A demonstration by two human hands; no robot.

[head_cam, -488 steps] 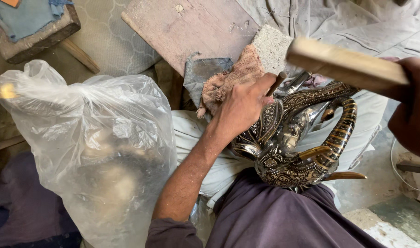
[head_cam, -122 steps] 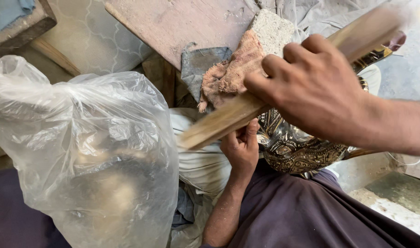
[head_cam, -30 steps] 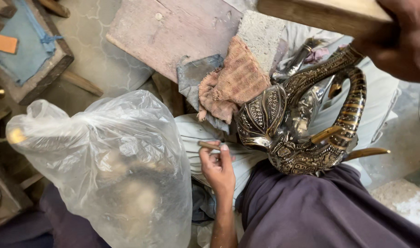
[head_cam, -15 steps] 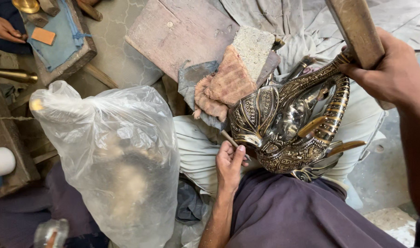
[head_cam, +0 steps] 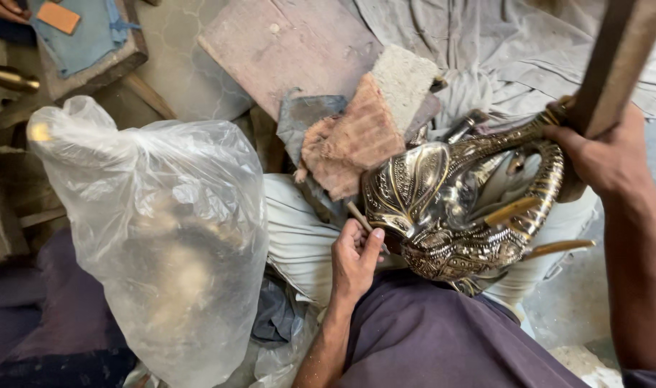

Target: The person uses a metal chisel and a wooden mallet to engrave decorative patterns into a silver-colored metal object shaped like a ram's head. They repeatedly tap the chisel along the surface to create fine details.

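An ornate engraved brass vessel (head_cam: pixel 450 208) with curved handles lies on my lap, leaning on a stone block. My left hand (head_cam: pixel 355 257) pinches a thin metal chisel (head_cam: pixel 359 216) whose tip touches the vessel's left edge. My right hand (head_cam: pixel 602 154) is raised at the upper right, gripping a flat wooden mallet stick (head_cam: pixel 619 57) and resting against the vessel's upper handle. A worn pink rag (head_cam: pixel 353 144) lies just above the vessel.
A big clear plastic bag (head_cam: pixel 163 237) full of metal pieces stands at my left. A wooden board (head_cam: pixel 285 50) and a rough stone block (head_cam: pixel 407 79) lie ahead. Another person's hand (head_cam: pixel 5 8) works at a blue-covered bench (head_cam: pixel 91 43) at the top left.
My left hand has brought the chisel up to the vessel's edge. My right hand with the wooden stick has come down onto the vessel's upper handle.
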